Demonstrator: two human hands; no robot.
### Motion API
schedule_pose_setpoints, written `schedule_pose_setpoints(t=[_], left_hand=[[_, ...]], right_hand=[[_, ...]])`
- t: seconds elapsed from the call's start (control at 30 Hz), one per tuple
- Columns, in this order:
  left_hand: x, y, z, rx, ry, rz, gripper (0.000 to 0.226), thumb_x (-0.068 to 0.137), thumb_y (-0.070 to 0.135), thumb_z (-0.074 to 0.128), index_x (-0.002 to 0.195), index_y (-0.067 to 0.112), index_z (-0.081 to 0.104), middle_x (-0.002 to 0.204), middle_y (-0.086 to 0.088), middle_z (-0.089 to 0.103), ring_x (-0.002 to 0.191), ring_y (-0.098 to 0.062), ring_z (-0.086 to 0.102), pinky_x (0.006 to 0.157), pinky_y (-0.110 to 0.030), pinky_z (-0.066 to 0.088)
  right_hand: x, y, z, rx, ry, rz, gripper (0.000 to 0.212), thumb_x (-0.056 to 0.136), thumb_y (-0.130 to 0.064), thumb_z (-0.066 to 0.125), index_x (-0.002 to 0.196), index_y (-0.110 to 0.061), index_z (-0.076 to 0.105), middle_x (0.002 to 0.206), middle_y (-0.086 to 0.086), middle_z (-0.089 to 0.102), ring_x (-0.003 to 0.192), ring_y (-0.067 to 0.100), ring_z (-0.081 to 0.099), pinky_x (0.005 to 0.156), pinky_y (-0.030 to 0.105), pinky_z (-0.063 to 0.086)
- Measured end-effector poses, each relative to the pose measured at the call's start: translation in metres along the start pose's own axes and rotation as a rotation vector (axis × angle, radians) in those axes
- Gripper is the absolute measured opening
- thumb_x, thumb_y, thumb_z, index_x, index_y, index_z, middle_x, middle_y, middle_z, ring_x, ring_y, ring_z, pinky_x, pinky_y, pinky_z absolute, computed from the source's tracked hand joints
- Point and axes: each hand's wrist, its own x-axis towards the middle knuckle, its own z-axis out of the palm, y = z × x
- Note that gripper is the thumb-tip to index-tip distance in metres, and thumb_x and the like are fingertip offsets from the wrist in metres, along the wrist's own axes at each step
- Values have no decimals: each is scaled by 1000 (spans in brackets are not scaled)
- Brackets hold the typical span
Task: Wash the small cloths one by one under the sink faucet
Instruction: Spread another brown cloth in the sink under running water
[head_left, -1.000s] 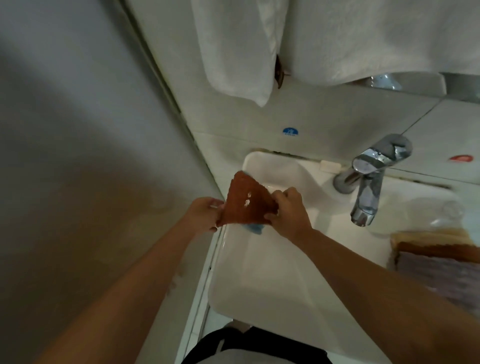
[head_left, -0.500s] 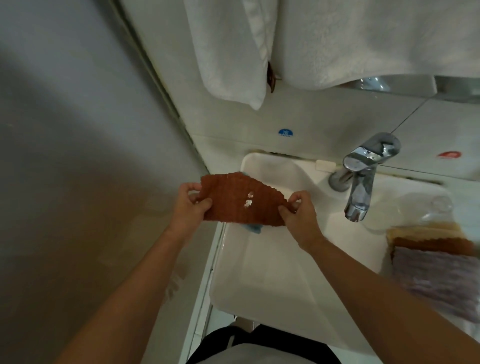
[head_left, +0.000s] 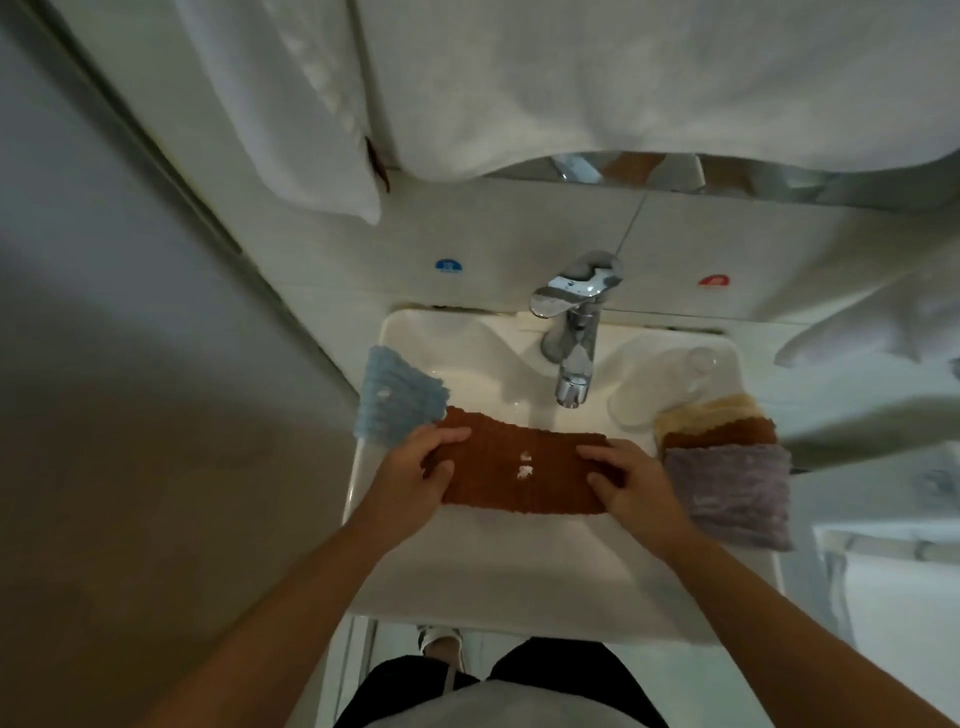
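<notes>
Both hands, left hand (head_left: 415, 475), right hand (head_left: 631, 480), grip brown cloth (head_left: 519, 470) below faucet (head_left: 571, 332); cloth stack (head_left: 727, 467) beside

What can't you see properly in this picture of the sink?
- Head view: the basin's drain lies behind the brown cloth that the left hand and right hand hold.
- Water from the faucet: too dim to tell.
- Stacked cloths: the lower ones mostly covered by the purple one on top.
</notes>
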Motion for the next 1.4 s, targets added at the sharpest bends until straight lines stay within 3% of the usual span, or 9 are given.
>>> schedule_pose_setpoints(t=[0.1,0.2,0.27,0.4,0.53,0.73,0.87,1.1,1.4], left_hand=[[4,-22,36,147,-63,-20,52,91,-2,68,132,30,62,128,8,56,113,-1,57,102,-18,46],[6,-40,57,323,-185,-130,56,90,4,74,142,15,57,145,-6,47,131,-20,51,109,-18,35],[7,-45,65,448,-248,-124,62,91,5,73,148,12,50,152,-11,39,136,-26,47,113,-21,33],[6,-42,72,638,-212,-196,68,93,16,72,153,24,41,140,-11,36,120,-28,56,108,-33,46],[1,-24,72,847,-188,-219,67,92,30,73,151,31,41,131,-14,39,110,-28,58,94,-39,55],[19,55,45,294,96,-92,22,93,20,68,114,25,63,96,-2,59,79,-15,59,77,-35,55],[34,111,19,103,94,-25,32,91,7,66,112,30,57,100,6,59,69,-9,55,62,-25,50],[56,157,1,205,-130,-31,44,85,3,66,109,37,53,106,3,61,77,-16,60,67,-34,54],[60,179,8,8,-99,-39,38,81,-9,63,101,23,55,107,-7,61,89,-13,58,68,-31,54]], right_hand=[[-9,28,-15,-213,-57,29,50,84,5,75,130,-14,67,135,6,51,128,19,47,106,9,27],[-14,48,-13,-336,-175,43,62,85,7,72,142,-8,56,148,15,41,137,27,41,104,-4,12],[-16,57,-7,-393,-244,53,66,86,8,69,147,-6,50,152,15,34,140,29,38,107,-3,9],[-14,57,-1,-481,-224,88,65,87,1,67,148,-12,47,149,15,27,134,32,40,115,22,28],[-23,40,5,-652,-194,91,60,87,-9,66,144,-17,47,136,16,34,116,32,50,100,36,51],[-39,20,4,-524,-114,56,54,87,-7,67,139,-11,55,148,19,35,134,36,41,113,41,38],[-39,15,-6,-428,-107,6,49,88,-3,67,136,-8,59,145,15,44,132,31,46,116,35,34],[-34,15,-22,-417,-103,-81,46,86,0,67,131,-9,63,128,14,57,116,31,56,106,32,41],[-38,15,-27,-405,-108,-66,41,91,-5,66,132,-10,62,128,12,59,118,26,56,100,20,35]])
